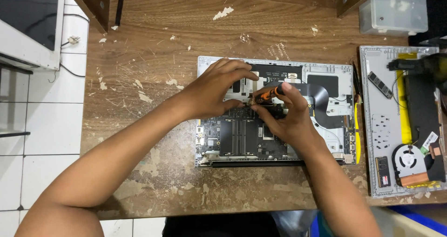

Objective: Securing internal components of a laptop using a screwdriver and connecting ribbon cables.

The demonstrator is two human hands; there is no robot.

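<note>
Right hand (pixel 291 118) gripping screwdriver (pixel 269 93), above laptop (pixel 326 74)

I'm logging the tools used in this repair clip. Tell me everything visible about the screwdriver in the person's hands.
The screwdriver is small, with an orange and black grip; its tip is hidden by fingers. It lies tilted, butt end up to the right, over the middle of the opened laptop. The right hand pinches the handle, while the left hand has its fingertips at the lower end.

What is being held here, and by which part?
Right hand grips a screwdriver by its orange-black handle; left hand rests fingertips near its tip.
</note>
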